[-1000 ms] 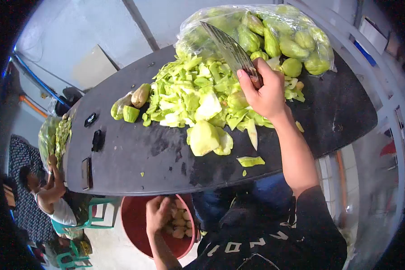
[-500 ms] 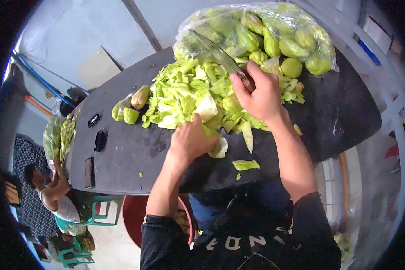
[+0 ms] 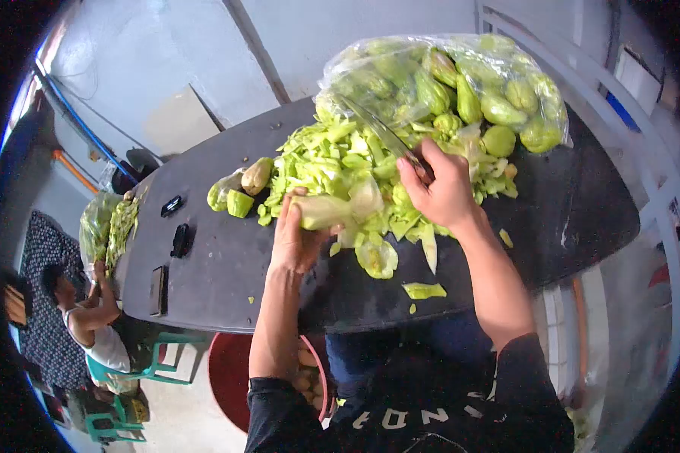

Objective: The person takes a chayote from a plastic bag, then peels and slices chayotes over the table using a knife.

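A pale green peeled piece of vegetable (image 3: 321, 212) is held in my left hand (image 3: 295, 238), its fingers wrapped round the near end. My right hand (image 3: 442, 185) grips a knife (image 3: 378, 127) by the handle, with the blade pointing up and to the left over the pile. Beneath and behind both hands lies a heap of cut green slices (image 3: 325, 160). A translucent piece (image 3: 365, 198) touches the far end of the held vegetable. Another flat slice (image 3: 376, 257) lies just in front of the heap.
A clear plastic bag (image 3: 446, 83) of whole green chayotes is behind the heap on the dark table (image 3: 219, 264). More vegetables (image 3: 238, 189) and small black objects (image 3: 180, 240) lie left. A seated person (image 3: 94, 325) handles a bag far left. A red tub (image 3: 227, 377) stands below.
My left hand has turned and moved slightly left, and the vegetable in it now shows clearly. The knife stays in my right hand. The whole view has shifted a little.
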`<state>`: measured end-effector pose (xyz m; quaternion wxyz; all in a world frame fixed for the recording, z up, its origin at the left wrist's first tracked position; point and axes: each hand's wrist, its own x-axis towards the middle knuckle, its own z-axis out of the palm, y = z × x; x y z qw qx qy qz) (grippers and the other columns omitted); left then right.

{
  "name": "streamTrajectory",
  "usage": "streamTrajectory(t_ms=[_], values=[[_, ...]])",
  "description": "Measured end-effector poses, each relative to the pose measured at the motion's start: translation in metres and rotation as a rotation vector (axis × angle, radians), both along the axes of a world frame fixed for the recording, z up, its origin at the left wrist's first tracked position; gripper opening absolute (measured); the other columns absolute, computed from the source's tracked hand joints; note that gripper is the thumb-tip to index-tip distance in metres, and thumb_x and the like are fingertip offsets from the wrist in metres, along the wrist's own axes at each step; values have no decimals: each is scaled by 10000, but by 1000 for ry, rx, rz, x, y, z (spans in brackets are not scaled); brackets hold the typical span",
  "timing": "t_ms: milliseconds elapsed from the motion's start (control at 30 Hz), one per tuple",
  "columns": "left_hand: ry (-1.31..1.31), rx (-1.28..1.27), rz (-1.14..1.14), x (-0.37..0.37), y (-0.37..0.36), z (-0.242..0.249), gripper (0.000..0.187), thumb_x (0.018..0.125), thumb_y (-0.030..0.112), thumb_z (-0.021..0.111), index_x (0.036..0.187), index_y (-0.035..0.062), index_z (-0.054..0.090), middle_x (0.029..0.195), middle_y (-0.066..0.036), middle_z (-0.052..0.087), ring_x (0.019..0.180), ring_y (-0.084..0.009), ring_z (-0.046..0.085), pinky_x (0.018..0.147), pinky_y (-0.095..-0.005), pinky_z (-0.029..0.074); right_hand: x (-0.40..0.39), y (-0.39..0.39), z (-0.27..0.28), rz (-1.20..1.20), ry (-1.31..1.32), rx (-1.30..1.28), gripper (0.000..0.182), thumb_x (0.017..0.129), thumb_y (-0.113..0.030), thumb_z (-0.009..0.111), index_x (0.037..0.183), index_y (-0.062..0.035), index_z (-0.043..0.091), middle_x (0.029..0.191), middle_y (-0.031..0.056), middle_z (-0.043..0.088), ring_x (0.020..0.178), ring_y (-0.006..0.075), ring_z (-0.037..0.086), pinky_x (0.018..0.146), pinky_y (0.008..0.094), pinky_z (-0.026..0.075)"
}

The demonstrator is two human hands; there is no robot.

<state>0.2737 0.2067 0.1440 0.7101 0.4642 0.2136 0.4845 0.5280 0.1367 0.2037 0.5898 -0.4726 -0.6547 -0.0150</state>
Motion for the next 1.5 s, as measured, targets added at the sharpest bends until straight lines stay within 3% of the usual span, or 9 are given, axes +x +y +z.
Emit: streamTrajectory(t_ms=[100,133,367,700,767,833,1167,1300,1500], values=[[-170,292,183,11,16,17,590,835,510,687,1220,175,391,1267,-131,514,1150,-364,559,922,-530,527,-13,3,0,-36,-99,112,256,861,-83,671,710,-48,468,508,40,461,414,159,480,411,319,363],[-203,309,236,14,19,23,551,851,479,681,1192,167,382,1273,-135,514,1167,-353,554,959,-524,513,-16,2,-4,-90,-235,132,182,806,-103,665,773,-64,491,599,118,553,530,308,608,470,413,469],[-554,487,407,35,38,40,282,969,226,576,1171,154,392,1304,-163,478,1196,-287,502,1014,-454,477,-69,3,6,29,-563,383,238,650,-89,657,822,-60,495,642,62,521,541,253,604,479,377,520],[-43,488,792,30,47,15,598,995,519,395,1276,2,501,1247,-110,549,1104,-233,558,1001,-398,446,-86,15,5,55,-633,454,146,726,-76,603,841,-45,519,624,44,496,541,212,598,472,342,511],[-468,120,353,22,14,49,511,953,517,526,1204,72,520,1230,-99,560,1102,-237,559,985,-391,464,-81,18,0,22,-628,392,101,787,-73,591,857,-62,518,602,58,517,492,234,591,457,360,507],[-596,355,499,29,12,51,711,635,470,855,1083,150,405,1336,-133,501,1225,-253,513,1017,-421,481,-64,40,-14,-133,-564,14,140,839,-84,591,921,-53,482,663,149,630,562,334,653,480,444,511],[-746,-67,165,28,30,55,685,800,522,685,1292,129,414,1299,-150,511,1255,-341,478,1058,-537,441,-34,34,10,-238,-328,-135,156,882,-116,584,950,-52,458,718,187,643,650,406,643,543,499,506],[-435,-87,256,32,48,60,604,895,465,636,1228,26,389,1191,-153,524,1225,-344,501,1062,-544,437,-37,21,1,-160,-319,-107,173,855,-108,611,913,-54,458,725,162,640,646,388,645,541,486,505],[-667,-277,280,43,48,61,591,999,408,487,1366,-9,285,1387,-192,380,1282,-381,436,1083,-634,353,-51,5,-8,-15,-411,-45,215,792,-88,652,898,-63,467,720,135,621,640,349,645,539,446,515]])
